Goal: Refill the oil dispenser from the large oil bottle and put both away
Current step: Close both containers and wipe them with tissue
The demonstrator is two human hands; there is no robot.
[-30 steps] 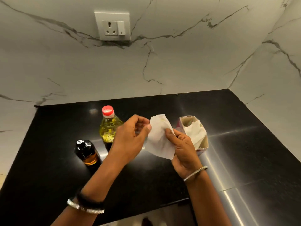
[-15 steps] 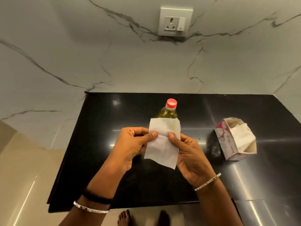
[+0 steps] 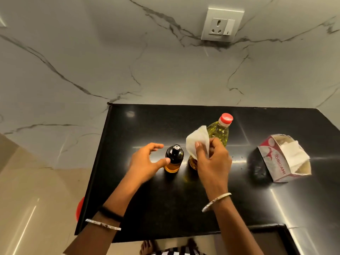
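A small dark oil dispenser (image 3: 174,158) with amber oil at its base stands upright on the black countertop (image 3: 165,208). My left hand (image 3: 145,161) is spread beside it on the left, with the thumb tip touching its side and the fingers curved apart from it. The large oil bottle (image 3: 219,130), clear with yellow oil and a red cap, stands just behind and to the right. My right hand (image 3: 211,162) pinches a white tissue (image 3: 197,141) in front of the large bottle and hides the bottle's lower part.
An open red-and-white tissue box (image 3: 276,161) lies on the counter at the right. A marble wall with a socket (image 3: 221,26) rises behind. The counter's left edge drops to a beige floor, where a red object (image 3: 80,208) peeks out. Bare feet show below the front edge.
My left hand has let go of the tissue and moved left to the dispenser, which has come into view. My right hand alone now holds the tissue. The view shifted left.
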